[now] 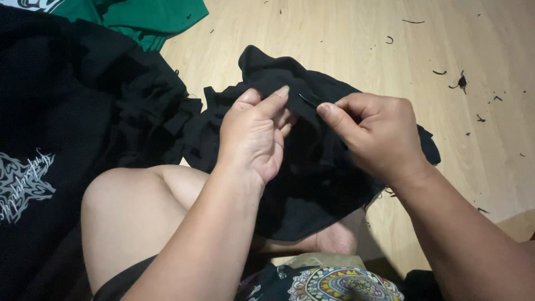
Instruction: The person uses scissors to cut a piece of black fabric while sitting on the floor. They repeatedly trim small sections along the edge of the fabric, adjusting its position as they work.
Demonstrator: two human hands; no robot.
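1. The black cloth (pixel 301 184) lies bunched over the person's lap and bare knee (pixel 128 217), spilling onto the wooden floor (pixel 345 33).
2. The left hand (pixel 253 136) pinches a fold at the top of the cloth, thumb and forefinger pressed together on it, the other fingers curled behind.
3. The right hand (pixel 373 134) sits just beside it, also closed, its thumb and forefinger nipping a thin dark thread (pixel 307 101) that stands up from the cloth between the 2 hands.
4. Whether the right hand also holds a small tool, I cannot tell; the fingers hide it.
5. Handling, as I judge it: the cloth is soft, light and limp, so it sags wherever it is not held. It looks neither slippery nor fragile, but it folds on itself easily.
6. Best hold, by my reading: pinch it close to the thread, at the fold, keeping that spot taut. The thread is fine and probably snaps or slips if gripped loosely.
7. Around: a black garment pile (pixel 72 111) with a pale print at the left, a green garment (pixel 145 19) at the top left, and thread scraps (pixel 461 82) scattered on the floor at the right.
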